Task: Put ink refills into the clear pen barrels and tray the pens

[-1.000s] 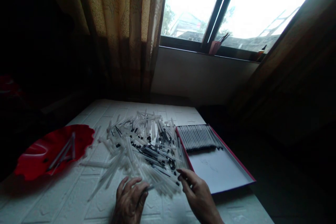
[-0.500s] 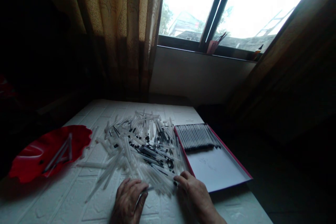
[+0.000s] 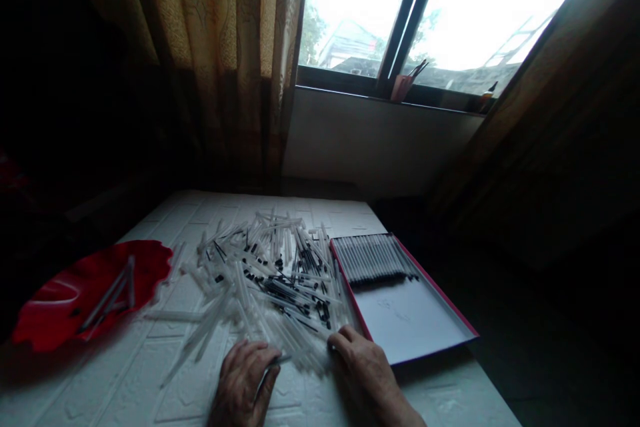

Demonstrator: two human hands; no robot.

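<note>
My left hand (image 3: pixel 245 380) is closed at the near edge of the pile, thumb and fingers pinching a slim pen barrel (image 3: pixel 283 359) whose end sticks out to the right. Most of that barrel is hidden by the fingers. My right hand (image 3: pixel 361 360) lies at the pile's right side, by the box's near left edge. Its thumb and index finger are pressed together; what is between them is too small and dark to make out. Before both hands spreads a heap of clear pen barrels (image 3: pixel 295 340), with dark refills (image 3: pixel 285 293) and small black caps (image 3: pixel 324 312) among them.
A red-rimmed shallow box (image 3: pixel 425 340) on the right holds a row of pens (image 3: pixel 373 259) along its far end. To the left stands a red scalloped dish (image 3: pixel 45 320) with a few barrels inside. The white table (image 3: pixel 125 380) ends beyond the box.
Both hands keep nearly the same places and grips. A black piece seen at my right fingertips earlier is now mostly hidden. The whole view has shifted slightly.
</note>
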